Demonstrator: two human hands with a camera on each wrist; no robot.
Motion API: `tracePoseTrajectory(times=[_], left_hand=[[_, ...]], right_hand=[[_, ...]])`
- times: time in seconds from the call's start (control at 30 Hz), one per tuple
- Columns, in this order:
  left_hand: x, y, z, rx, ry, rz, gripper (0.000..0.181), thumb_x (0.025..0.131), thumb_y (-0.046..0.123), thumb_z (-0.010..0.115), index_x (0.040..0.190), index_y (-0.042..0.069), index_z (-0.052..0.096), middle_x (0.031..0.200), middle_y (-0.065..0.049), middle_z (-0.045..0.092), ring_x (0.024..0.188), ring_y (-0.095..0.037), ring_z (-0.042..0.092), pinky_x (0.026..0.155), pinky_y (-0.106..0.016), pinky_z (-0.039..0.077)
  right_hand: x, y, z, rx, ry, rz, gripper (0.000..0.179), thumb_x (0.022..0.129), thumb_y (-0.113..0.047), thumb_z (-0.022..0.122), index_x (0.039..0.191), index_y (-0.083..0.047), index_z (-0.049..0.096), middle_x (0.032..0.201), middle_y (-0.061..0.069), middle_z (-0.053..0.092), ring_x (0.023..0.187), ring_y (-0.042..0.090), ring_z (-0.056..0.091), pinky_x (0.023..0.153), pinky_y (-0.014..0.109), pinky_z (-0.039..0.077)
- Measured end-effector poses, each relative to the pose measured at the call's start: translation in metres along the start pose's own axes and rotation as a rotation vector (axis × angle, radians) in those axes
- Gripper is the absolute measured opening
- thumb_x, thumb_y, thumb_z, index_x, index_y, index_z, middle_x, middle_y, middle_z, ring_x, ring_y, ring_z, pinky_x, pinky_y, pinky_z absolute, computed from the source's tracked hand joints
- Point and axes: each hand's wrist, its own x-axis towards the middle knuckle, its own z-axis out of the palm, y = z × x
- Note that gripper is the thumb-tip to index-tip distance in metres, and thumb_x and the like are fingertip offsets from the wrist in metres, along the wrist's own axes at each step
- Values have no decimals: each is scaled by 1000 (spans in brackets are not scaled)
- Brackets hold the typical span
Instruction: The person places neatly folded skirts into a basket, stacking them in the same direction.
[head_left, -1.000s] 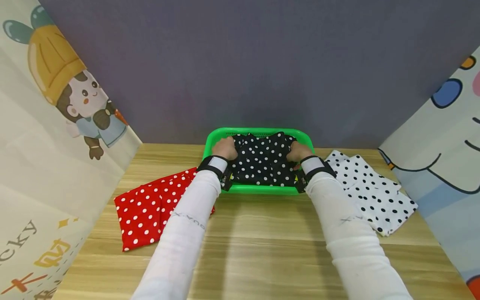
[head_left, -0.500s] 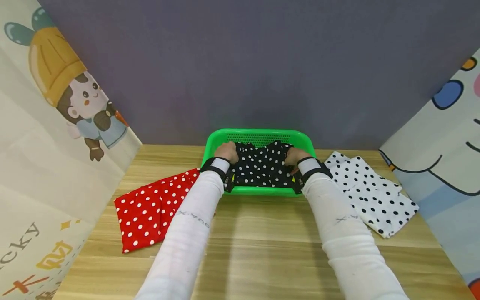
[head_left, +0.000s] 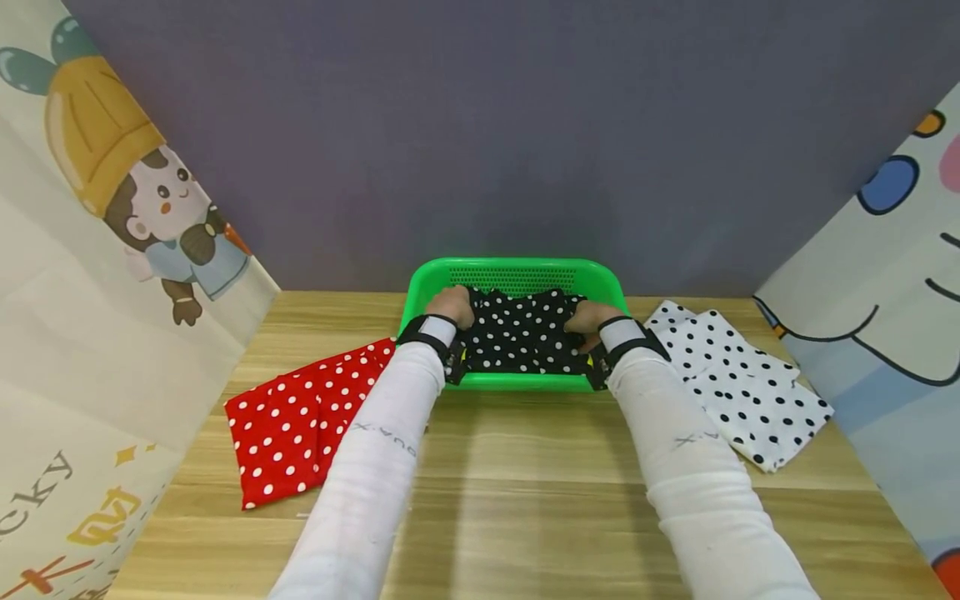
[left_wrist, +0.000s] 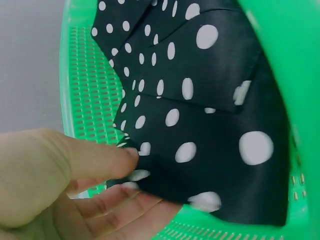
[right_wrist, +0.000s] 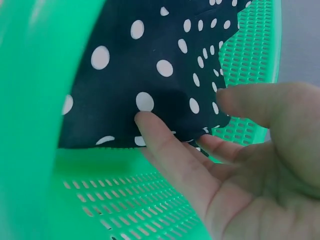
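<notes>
A folded black cloth with white dots (head_left: 521, 333) lies inside a green plastic basket (head_left: 517, 382) in the head view. My left hand (head_left: 452, 306) is at its left end. The left wrist view shows the thumb (left_wrist: 107, 160) on top of the cloth's edge and the fingers underneath, pinching it. At the other end is my right hand (head_left: 591, 318). In the right wrist view its index finger (right_wrist: 167, 145) reaches fairly straight onto the cloth, the thumb touches the back edge, and the other fingertips are partly hidden at the edge.
A red cloth with white dots (head_left: 281, 433) lies left of the basket, partly behind the left sleeve. Right of it is a white cloth with black dots (head_left: 750, 387). The wooden table (head_left: 517, 492) meets a grey wall (head_left: 510, 125) behind the basket.
The black cloth has sunk lower into the basket, baring more of the perforated back wall. Both hands went down with it, and the right one moved slightly inward. Red and white cloths stay put.
</notes>
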Motion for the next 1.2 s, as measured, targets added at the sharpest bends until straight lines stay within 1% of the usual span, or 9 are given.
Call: tracePoseTrajectory(times=[0.13,0.3,0.53,0.67,0.77,0.87,0.93,1.07,1.2], left_hand=[[-2,-2,-2,2,-46,-5,37,86,14,57,121,3,55,114,-15,58,89,-26,55,70,-34,47],[-2,-3,-3,21,-94,-2,33,84,17,59,114,4,59,113,-14,58,89,-24,52,72,-34,46],[-6,-7,-8,27,-156,19,42,87,24,58,123,4,53,123,-12,55,103,-24,53,84,-37,47],[-11,-10,-11,65,-150,64,42,88,25,56,123,3,53,124,-12,55,107,-25,53,88,-39,46],[-18,-12,-14,89,-116,95,30,88,25,54,110,5,58,108,-9,58,93,-23,54,79,-37,47],[-25,-11,-18,107,-85,121,18,89,25,53,81,9,53,76,-3,48,66,-16,45,63,-31,42],[-30,-10,-20,114,-63,148,27,88,24,52,66,12,43,65,0,36,57,-14,34,55,-29,36],[-37,-11,-21,120,-5,202,32,88,22,52,61,14,37,58,2,30,50,-11,29,47,-25,30],[-44,-15,-21,109,62,255,31,88,19,52,61,14,38,53,4,30,45,-9,28,42,-23,25]], right_hand=[[-1,0,1,-1,-21,22,58,98,-14,34,140,13,6,143,32,18,127,43,34,87,36,50],[-4,0,1,-52,-32,21,58,98,-17,34,140,13,10,141,31,22,125,41,38,86,36,50],[-16,-1,0,-38,-53,-8,60,98,-20,33,141,12,5,144,31,15,131,43,27,92,42,46],[-23,-3,-1,-102,-40,-74,60,99,-25,33,144,6,8,147,29,13,131,45,27,90,46,47],[-26,-5,-1,-180,25,-162,54,98,-25,35,142,3,22,142,28,25,123,41,38,85,46,49],[-29,-6,-1,-264,130,-260,43,95,-22,40,131,3,40,123,25,46,91,30,57,74,41,53],[-32,-7,-1,-331,210,-341,34,93,-18,43,118,4,49,104,19,54,70,20,54,65,36,52],[-41,-6,0,-409,332,-498,17,89,-11,46,96,2,55,81,11,55,59,15,46,61,33,43],[-48,-3,3,-425,402,-572,11,89,-7,48,89,0,56,76,9,55,59,16,45,61,33,39]])
